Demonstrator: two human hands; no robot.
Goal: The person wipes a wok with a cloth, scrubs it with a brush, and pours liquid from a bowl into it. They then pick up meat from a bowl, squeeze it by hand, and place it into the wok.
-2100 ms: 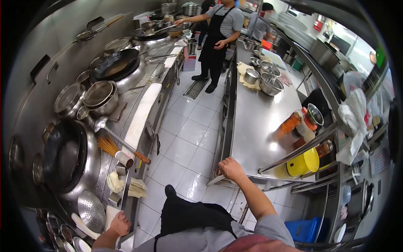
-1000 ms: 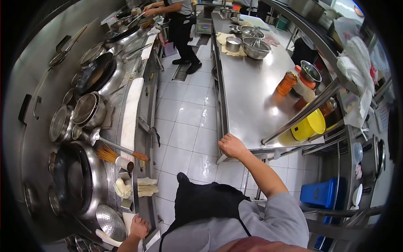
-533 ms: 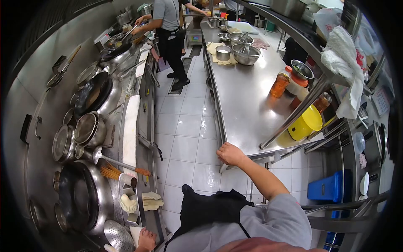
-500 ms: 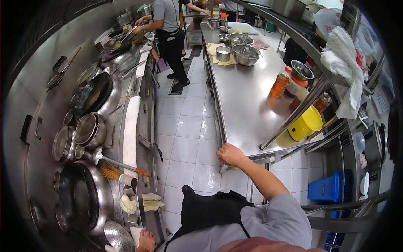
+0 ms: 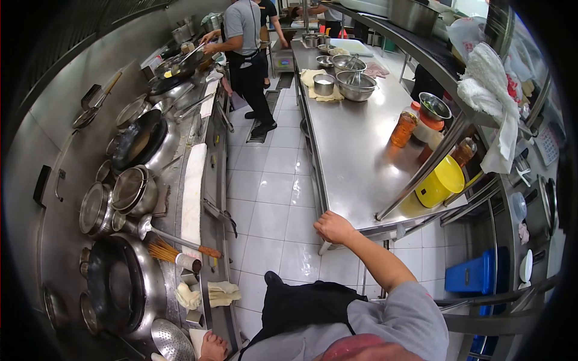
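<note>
My right hand [image 5: 335,228] is closed and leans on the near left corner of the steel table [image 5: 337,165], with nothing visible in its fingers. Down at the bottom edge, my left hand [image 5: 214,347] lies on the stove counter edge beside a folded white cloth [image 5: 196,340], partly cut off by the frame; its fingers look loosely laid out. Near it are a perforated skimmer [image 5: 171,340], crumpled cloths [image 5: 223,293] and a bamboo brush [image 5: 162,249]. A ladle [image 5: 174,238] with a wooden handle lies further up the counter.
Woks [image 5: 114,283] and strainers [image 5: 128,188] line the left range. Mixing bowls [image 5: 356,85], an oil bottle [image 5: 404,125] and a yellow container [image 5: 442,180] stand on the table. Ahead, a co-worker [image 5: 244,54] handles a pan. A tiled aisle [image 5: 283,204] runs between; a blue bin [image 5: 468,272] is at right.
The view has shifted slightly, moving the scene a little right and down. Both my hands stay at the same places. The co-worker at the range has lifted the pan.
</note>
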